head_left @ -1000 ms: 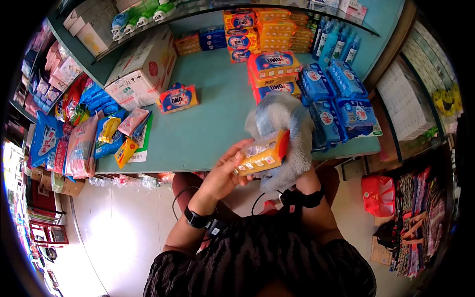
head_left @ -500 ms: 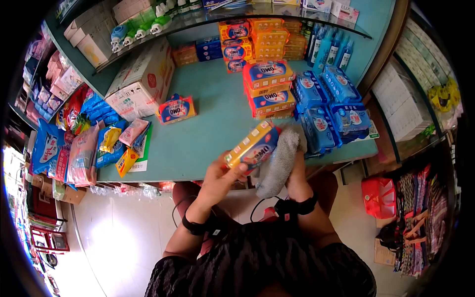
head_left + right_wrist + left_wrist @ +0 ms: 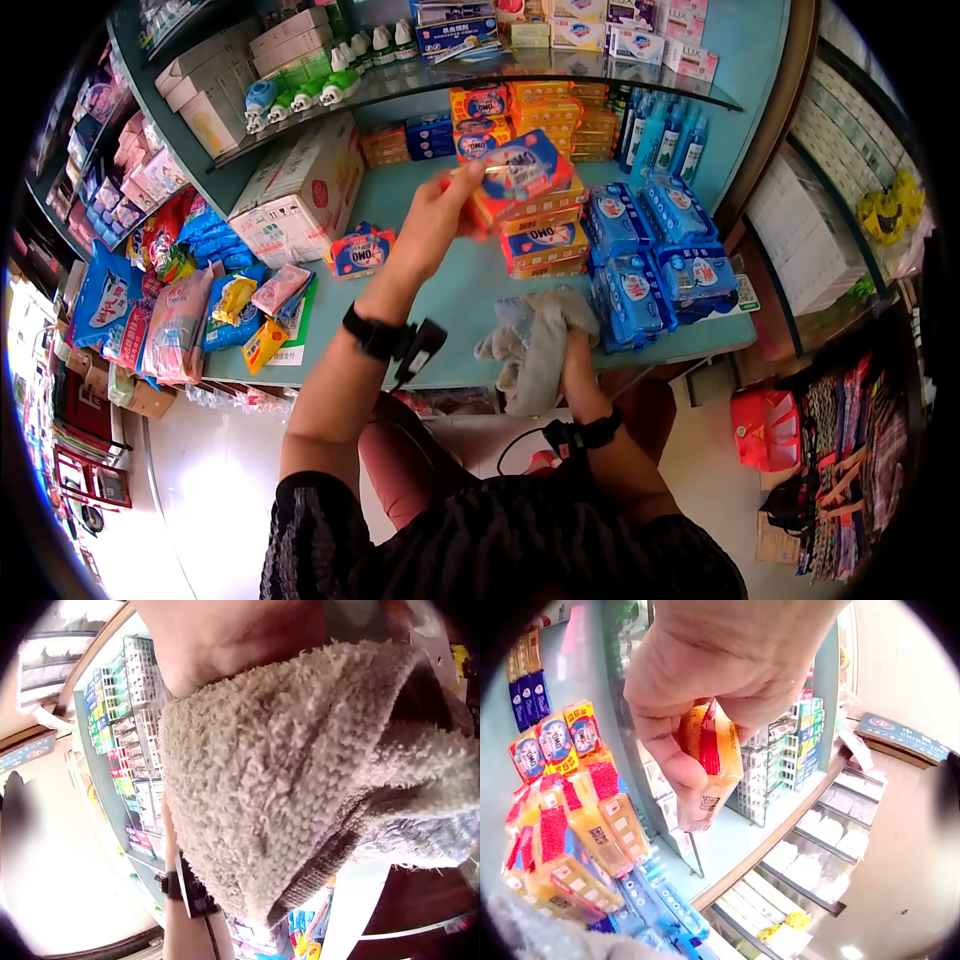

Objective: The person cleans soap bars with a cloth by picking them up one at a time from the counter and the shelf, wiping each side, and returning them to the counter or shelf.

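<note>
My left hand grips an OMO soap pack by its left end, over the front soap stack. Up close in the left wrist view, thumb and fingers pinch the yellow-and-red wrapper. My right hand holds a grey fluffy towel low at the counter's front edge; the cloth hides its fingers. The towel's thick pile fills much of the right wrist view. Left of the stack, another OMO pack lies alone on the counter.
Blue packs stand immediately right of the soap stack, with blue bottles behind. A glass shelf overhangs the counter's back. On the left are a carton and several bagged goods.
The left hand has carried the soap pack forward and up, away from the towel to above the stack. The right hand and towel have dropped slightly left. The head view now takes in more shelf.
</note>
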{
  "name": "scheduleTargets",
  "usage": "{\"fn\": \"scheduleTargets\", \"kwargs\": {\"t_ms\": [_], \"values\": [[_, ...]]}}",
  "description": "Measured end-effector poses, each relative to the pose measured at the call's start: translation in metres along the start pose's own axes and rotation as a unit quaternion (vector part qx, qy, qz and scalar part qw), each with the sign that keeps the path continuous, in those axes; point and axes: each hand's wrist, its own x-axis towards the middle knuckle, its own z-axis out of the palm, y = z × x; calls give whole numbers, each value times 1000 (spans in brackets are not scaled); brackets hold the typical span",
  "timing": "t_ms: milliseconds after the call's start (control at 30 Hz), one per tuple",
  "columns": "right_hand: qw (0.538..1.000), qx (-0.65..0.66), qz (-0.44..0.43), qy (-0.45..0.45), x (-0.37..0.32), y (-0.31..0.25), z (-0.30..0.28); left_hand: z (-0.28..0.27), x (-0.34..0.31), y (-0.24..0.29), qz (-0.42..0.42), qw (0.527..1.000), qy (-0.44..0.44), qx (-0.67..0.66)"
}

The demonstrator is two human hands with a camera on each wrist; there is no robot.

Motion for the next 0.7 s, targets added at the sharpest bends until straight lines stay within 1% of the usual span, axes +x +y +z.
{"fn": "scheduleTargets", "kwargs": {"t_ms": [33, 100, 133, 233, 267, 367, 433, 467, 533, 567, 633, 667, 700], "values": [[1000, 17, -6, -12, -2, -1, 0, 3, 14, 4, 0, 1000, -6, -10], [998, 52, -15, -38, -11, -5, 4, 9, 37, 7, -31, 999, -14, 2], [997, 39, -29, -55, -12, -7, 5, 11, 47, 6, -47, 999, -18, 9], [993, -41, -97, -45, -18, -11, 9, 12, 74, -11, -96, 993, -16, 59], [994, -40, -97, -42, -18, -11, 9, 13, 76, -9, -108, 991, 2, 77], [995, -50, -83, -33, -18, -10, 7, 6, 82, -4, -75, 964, 36, 253], [995, -79, -56, -31, -15, -6, 0, -1, 85, -13, -40, 948, 33, 313], [995, -59, -70, -45, -14, -6, 1, -4, 85, -17, -24, 939, 31, 343], [993, -19, -97, -72, -14, -7, 5, -7, 84, -27, -2, 949, 41, 314], [994, -7, -79, -72, -15, -8, 6, -8, 82, -33, 9, 954, 45, 297], [996, 17, -43, -73, -17, -11, 6, -8, 69, -29, 6, 962, 85, 259], [998, 11, -42, -54, -17, -11, 4, -9, 63, -28, 4, 965, 105, 239], [999, 5, -40, -34, -19, -9, 3, -16, 58, -34, 20, 963, 110, 247]]}}
